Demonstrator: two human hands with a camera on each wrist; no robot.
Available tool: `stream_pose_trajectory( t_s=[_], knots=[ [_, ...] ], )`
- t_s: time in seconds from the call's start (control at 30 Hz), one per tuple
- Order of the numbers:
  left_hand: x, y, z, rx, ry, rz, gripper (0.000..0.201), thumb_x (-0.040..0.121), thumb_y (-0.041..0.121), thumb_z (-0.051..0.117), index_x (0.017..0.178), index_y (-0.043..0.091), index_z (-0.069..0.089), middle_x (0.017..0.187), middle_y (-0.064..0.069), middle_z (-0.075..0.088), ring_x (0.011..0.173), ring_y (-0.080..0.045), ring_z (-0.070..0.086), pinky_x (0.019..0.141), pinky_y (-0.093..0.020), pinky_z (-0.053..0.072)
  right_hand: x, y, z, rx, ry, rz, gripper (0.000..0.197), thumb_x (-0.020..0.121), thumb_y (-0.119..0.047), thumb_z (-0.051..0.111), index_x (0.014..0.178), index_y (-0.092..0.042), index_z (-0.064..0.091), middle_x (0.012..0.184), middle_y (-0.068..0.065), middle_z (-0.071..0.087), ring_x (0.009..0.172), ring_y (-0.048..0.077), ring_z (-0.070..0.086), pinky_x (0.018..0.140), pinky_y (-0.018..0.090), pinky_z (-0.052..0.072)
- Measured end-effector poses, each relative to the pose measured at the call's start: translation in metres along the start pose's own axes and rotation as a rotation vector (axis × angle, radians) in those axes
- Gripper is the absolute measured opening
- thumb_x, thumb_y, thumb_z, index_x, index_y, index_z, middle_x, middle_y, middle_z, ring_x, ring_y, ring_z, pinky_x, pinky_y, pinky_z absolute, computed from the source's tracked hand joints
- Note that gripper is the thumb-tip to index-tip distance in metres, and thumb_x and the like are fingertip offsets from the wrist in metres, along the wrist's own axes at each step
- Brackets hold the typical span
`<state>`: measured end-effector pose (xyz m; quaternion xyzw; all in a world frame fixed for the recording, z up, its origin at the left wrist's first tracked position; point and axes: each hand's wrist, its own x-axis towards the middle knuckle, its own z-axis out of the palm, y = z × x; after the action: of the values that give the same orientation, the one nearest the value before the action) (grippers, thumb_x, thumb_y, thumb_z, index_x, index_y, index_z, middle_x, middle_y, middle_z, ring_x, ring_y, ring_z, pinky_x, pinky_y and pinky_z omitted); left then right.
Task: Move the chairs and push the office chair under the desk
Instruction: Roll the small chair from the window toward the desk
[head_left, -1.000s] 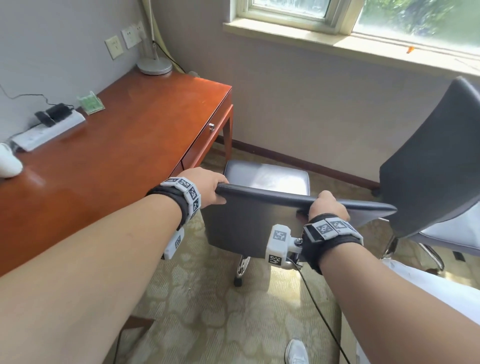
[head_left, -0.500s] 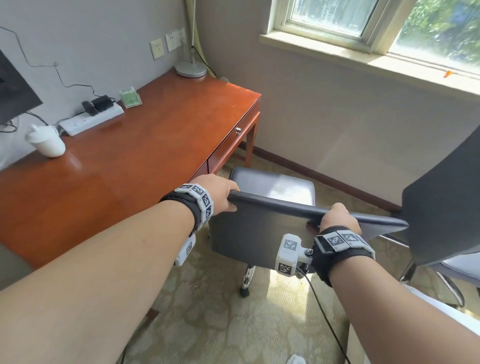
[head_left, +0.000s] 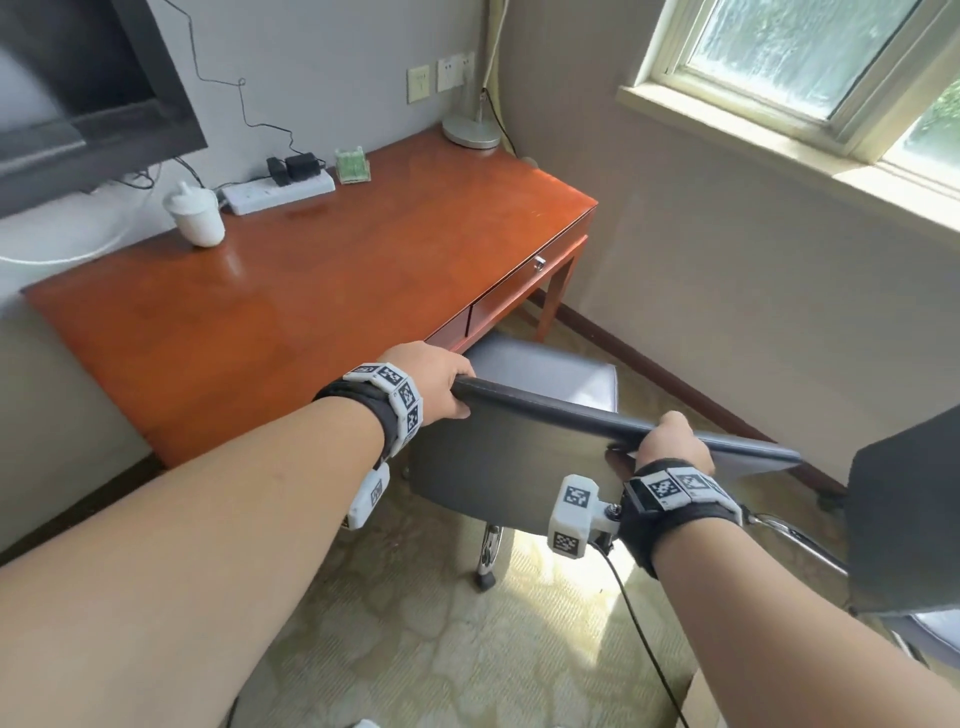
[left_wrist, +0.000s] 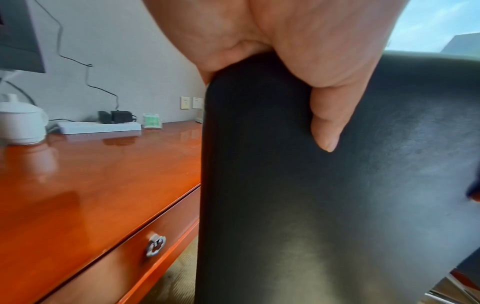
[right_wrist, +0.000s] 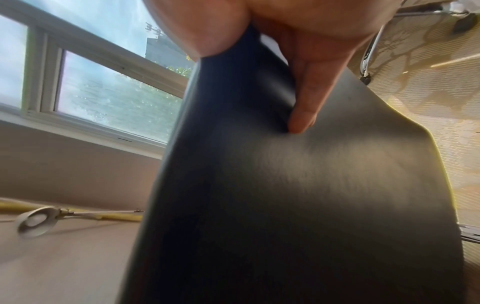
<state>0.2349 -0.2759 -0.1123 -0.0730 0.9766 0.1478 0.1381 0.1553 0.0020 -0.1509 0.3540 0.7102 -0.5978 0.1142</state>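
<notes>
A dark grey office chair (head_left: 519, 467) stands in front of the red-brown wooden desk (head_left: 311, 291), its seat (head_left: 550, 369) partly under the desk's front edge. My left hand (head_left: 441, 384) grips the left end of the backrest's top edge, thumb on the rear face (left_wrist: 327, 131). My right hand (head_left: 670, 441) grips the same edge further right, thumb pressed on the back (right_wrist: 303, 115). The backrest (left_wrist: 337, 185) (right_wrist: 285, 195) fills both wrist views. A second dark chair (head_left: 904, 525) stands at the right edge.
On the desk are a white lidded cup (head_left: 195, 215), a power strip (head_left: 280, 192) with plugs, a small green holder (head_left: 353, 165) and a lamp base (head_left: 470, 130). A monitor (head_left: 78, 93) hangs on the wall at the left. The wall below the window (head_left: 779, 260) is close behind the chair.
The chair has rolled closer to the desk, its seat now reaching the drawer front. The view has swung left, showing more of the desk and the monitor. Both hands keep their hold.
</notes>
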Motion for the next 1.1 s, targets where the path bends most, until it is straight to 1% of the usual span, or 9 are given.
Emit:
stream_pose_trajectory(
  t_s=[0.13, 0.33, 0.5, 0.63, 0.77, 0.83, 0.9, 1.0, 1.1],
  knots=[
    [-0.023, 0.002, 0.007, -0.012, 0.026, -0.082, 0.021, 0.092, 0.049, 0.069, 0.112, 0.043, 0.066, 0.085, 0.017, 0.066, 0.083, -0.013, 0.064, 0.065, -0.029, 0.049, -0.012, -0.015, -0.004, 0.154, 0.052, 0.109, 0.047, 0.087, -0.019, 0.057, 0.132, -0.006, 0.054, 0.107, 0.014, 0.073, 0.084, 0.034, 0.077, 0.042, 0.033, 0.059],
    [-0.064, 0.021, 0.013, -0.061, 0.009, -0.211, 0.034, 0.087, 0.062, 0.067, 0.115, 0.042, 0.067, 0.092, 0.014, 0.07, 0.087, -0.013, 0.065, 0.067, -0.028, 0.05, -0.007, -0.015, -0.007, 0.026, -0.095, 0.021, 0.059, 0.081, -0.027, 0.058, 0.136, -0.005, 0.052, 0.113, 0.017, 0.071, 0.091, 0.04, 0.076, 0.039, 0.035, 0.058],
    [-0.096, 0.054, 0.027, -0.088, -0.026, -0.354, 0.052, 0.082, 0.084, 0.055, 0.114, 0.045, 0.064, 0.09, 0.011, 0.07, 0.08, -0.01, 0.065, 0.07, -0.032, 0.053, 0.006, -0.021, -0.024, -0.077, -0.322, -0.035, 0.046, 0.087, -0.032, 0.059, 0.123, -0.005, 0.056, 0.1, 0.017, 0.075, 0.084, 0.037, 0.08, 0.051, 0.035, 0.063],
    [-0.117, 0.089, 0.036, -0.124, -0.056, -0.444, 0.066, 0.081, 0.095, 0.035, 0.114, 0.045, 0.061, 0.095, 0.011, 0.068, 0.086, -0.013, 0.064, 0.073, -0.033, 0.048, 0.024, -0.037, -0.042, -0.23, -0.454, -0.071, 0.033, 0.095, -0.037, 0.065, 0.106, -0.006, 0.061, 0.106, 0.017, 0.073, 0.088, 0.037, 0.08, 0.076, 0.046, 0.067],
    [-0.125, 0.123, 0.027, -0.191, -0.157, -0.496, 0.082, 0.092, 0.086, 0.015, 0.129, 0.031, 0.064, 0.117, -0.004, 0.069, 0.11, -0.024, 0.061, 0.094, -0.038, 0.046, 0.043, -0.06, -0.053, -0.478, -0.364, -0.135, 0.086, 0.082, -0.053, 0.078, 0.144, -0.005, 0.042, 0.118, 0.02, 0.069, 0.097, 0.037, 0.075, 0.088, 0.053, 0.064],
    [-0.121, 0.128, 0.023, -0.214, -0.186, -0.517, 0.089, 0.095, 0.081, 0.01, 0.128, 0.02, 0.066, 0.124, -0.009, 0.068, 0.118, -0.027, 0.06, 0.098, -0.04, 0.043, 0.046, -0.068, -0.057, -0.633, -0.273, -0.306, 0.11, 0.079, -0.059, 0.079, 0.162, -0.017, 0.02, 0.149, 0.021, 0.05, 0.124, 0.042, 0.062, 0.106, 0.058, 0.051],
    [-0.118, 0.128, 0.026, -0.244, -0.148, -0.525, 0.092, 0.095, 0.081, 0.009, 0.124, 0.019, 0.07, 0.126, -0.005, 0.069, 0.117, -0.027, 0.061, 0.103, -0.044, 0.044, 0.043, -0.076, -0.065, -0.744, -0.258, -0.531, 0.107, 0.089, -0.054, 0.074, 0.168, -0.025, 0.009, 0.17, 0.015, 0.022, 0.147, 0.042, 0.042, 0.12, 0.057, 0.037],
    [-0.118, 0.125, 0.043, -0.281, 0.0, -0.496, 0.078, 0.097, 0.079, 0.017, 0.095, 0.018, 0.066, 0.096, 0.0, 0.067, 0.096, -0.027, 0.066, 0.091, -0.045, 0.051, 0.039, -0.083, -0.073, -0.991, -0.263, -0.93, 0.074, 0.1, -0.045, 0.057, 0.165, -0.028, 0.027, 0.177, 0.009, 0.006, 0.161, 0.035, 0.015, 0.129, 0.052, 0.021],
    [-0.122, 0.133, 0.064, -0.358, 0.071, -0.482, 0.062, 0.094, 0.082, 0.027, 0.104, 0.032, 0.063, 0.106, 0.009, 0.054, 0.098, -0.015, 0.06, 0.092, -0.043, 0.05, 0.028, -0.078, -0.064, -1.233, -0.378, -1.183, 0.058, 0.102, -0.057, 0.044, 0.153, -0.031, 0.05, 0.175, 0.005, 0.022, 0.162, 0.029, 0.012, 0.131, 0.054, 0.009]
  ],
)
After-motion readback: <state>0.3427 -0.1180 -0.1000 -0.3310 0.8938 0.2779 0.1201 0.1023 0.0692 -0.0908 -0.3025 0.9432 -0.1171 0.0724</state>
